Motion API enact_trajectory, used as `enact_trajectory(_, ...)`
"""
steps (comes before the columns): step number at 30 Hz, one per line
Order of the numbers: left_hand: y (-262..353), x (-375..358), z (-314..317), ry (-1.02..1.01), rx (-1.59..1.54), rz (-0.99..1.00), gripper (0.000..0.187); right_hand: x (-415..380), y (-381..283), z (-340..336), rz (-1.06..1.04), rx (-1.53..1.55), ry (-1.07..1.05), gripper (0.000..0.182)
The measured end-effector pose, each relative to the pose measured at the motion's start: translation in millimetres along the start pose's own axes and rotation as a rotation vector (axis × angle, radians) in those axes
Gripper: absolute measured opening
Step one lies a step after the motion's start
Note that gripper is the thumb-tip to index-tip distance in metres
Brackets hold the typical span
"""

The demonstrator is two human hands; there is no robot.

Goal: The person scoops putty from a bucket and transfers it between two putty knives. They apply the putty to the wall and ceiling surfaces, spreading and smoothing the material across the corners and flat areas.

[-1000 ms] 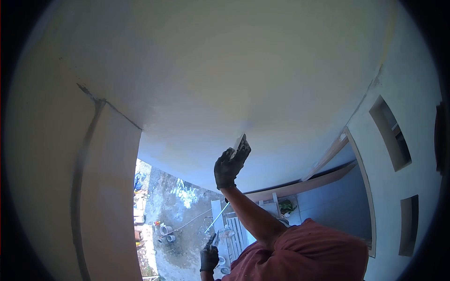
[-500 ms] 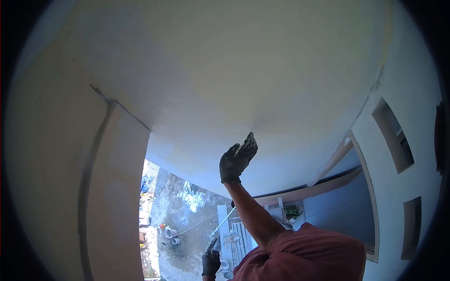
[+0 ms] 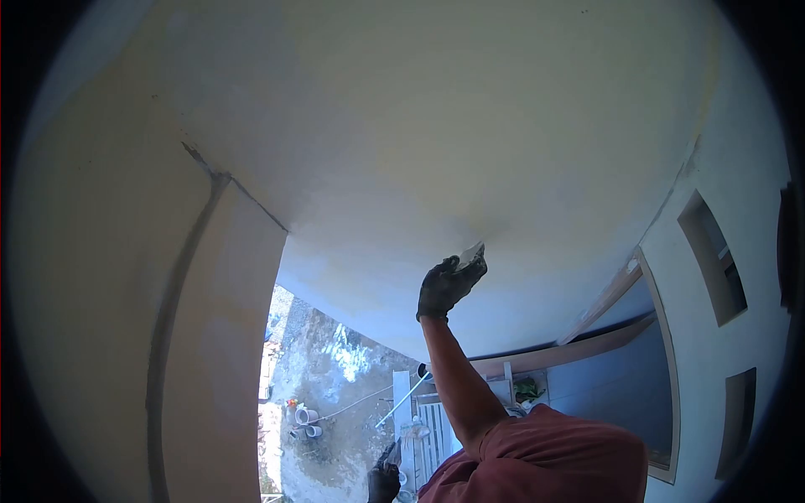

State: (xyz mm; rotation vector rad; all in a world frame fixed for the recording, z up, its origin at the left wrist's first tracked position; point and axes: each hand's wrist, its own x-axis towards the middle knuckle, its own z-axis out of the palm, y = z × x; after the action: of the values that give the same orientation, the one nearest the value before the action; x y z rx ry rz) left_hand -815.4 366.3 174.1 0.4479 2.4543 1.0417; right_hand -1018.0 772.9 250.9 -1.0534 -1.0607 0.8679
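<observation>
Black gloves cover both hands. My right hand (image 3: 450, 283) is raised at the end of the outstretched arm, its fingers closed on a flat, pale scraper-like blade (image 3: 471, 253). The blade's tip is at or very near the smooth pale ceiling (image 3: 402, 159); whether it touches is unclear. Low in the view, my left hand (image 3: 384, 483) is held down over the ground, closed around a thin flat tool (image 3: 391, 455) that points upward. That tool's exact shape is hard to make out.
A wall edge with a dark grey strip (image 3: 180, 277) stands at left. Below are white buckets (image 3: 306, 416), a pale slatted piece (image 3: 434, 434) and a pole (image 3: 404, 399). At right are a framed opening (image 3: 662, 352) and wall niches (image 3: 713, 256).
The view has shifted slightly. My right hand has moved right in the picture and turned, showing more of the pale blade. My left hand sits a little lower and further right.
</observation>
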Motion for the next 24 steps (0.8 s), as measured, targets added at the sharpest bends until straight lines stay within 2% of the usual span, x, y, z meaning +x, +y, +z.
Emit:
enact_trajectory(1,3.9,-2.0,-1.0,0.022,-0.016,-0.046,0.040,-2.8,2.6,10.8,-0.078,-0.132,0.013,0.051)
enact_trajectory(2,-12.7,-0.2,1.1,0.020,-0.017,-0.045,0.040,6.0,-38.0,9.1,-0.154,-0.265,0.036,0.053)
enact_trajectory(3,-39.8,5.6,5.1,-0.023,0.041,-0.098,0.041,-7.6,-63.4,12.7,-0.341,-0.290,-0.045,0.055)
enact_trajectory(5,-51.3,12.7,3.4,-0.068,0.104,-0.157,0.043,-24.4,-71.6,10.3,-0.452,-0.272,-0.176,0.055)
enact_trajectory(7,-39.9,18.8,4.8,0.008,0.031,-0.139,0.034,-24.4,-68.3,0.7,-0.439,-0.264,-0.238,0.053)
enact_trajectory(8,-67.6,28.8,11.5,0.106,-0.104,0.043,0.029,-22.4,-67.7,-3.3,-0.428,-0.247,-0.295,0.052)
enact_trajectory(9,-93.0,33.4,17.6,0.170,-0.181,-0.006,0.023,-19.4,-65.4,-13.2,-0.440,-0.247,-0.298,0.052)
enact_trajectory(10,-69.6,37.2,18.0,0.232,-0.534,-0.061,0.021,-17.3,-60.0,-30.2,-0.405,-0.113,-0.432,0.048)
enact_trajectory(11,-45.5,44.6,15.4,0.258,-0.719,-0.089,0.020,-17.3,-53.4,-47.6,-0.369,0.021,-0.565,0.044)
enact_trajectory(12,-14.5,51.8,11.2,0.293,-0.905,-0.114,0.019,-26.9,-35.3,-67.6,-0.085,0.175,-0.835,0.041)
enact_trajectory(13,9.1,57.8,6.9,0.235,-1.163,-0.099,0.027,-38.2,-16.4,-87.5,0.213,0.322,-1.097,0.039)
enact_trajectory(14,25.6,65.1,5.6,0.176,-1.425,-0.077,0.037,-39.6,-32.4,-114.5,0.554,0.445,-1.248,0.039)
enact_trajectory(15,32.6,70.8,5.5,0.196,-1.454,-0.076,0.037,-41.1,-50.2,-142.4,0.915,0.552,-1.381,0.040)
enact_trajectory(17,41.5,81.9,0.9,0.208,-0.051,0.238,0.042,-52.3,-31.4,-176.0,1.107,0.323,-1.612,0.043)
enact_trajectory(19,67.4,87.1,-3.9,0.187,0.113,0.325,0.045,-54.2,-37.6,-192.9,1.045,0.015,-1.662,0.041)
enact_trajectory(21,87.2,93.5,1.6,0.009,-1.221,0.255,0.046,-49.0,-28.9,-197.4,1.017,0.058,-1.629,0.039)
enact_trajectory(23,95.6,85.3,-8.8,-0.105,-1.706,0.040,0.049,-46.1,-35.1,-194.4,0.938,0.041,-1.528,0.035)
enact_trajectory(24,101.4,76.8,-15.9,-0.086,-1.710,0.084,0.048,-42.0,-35.3,-188.1,0.920,0.041,-1.571,0.035)
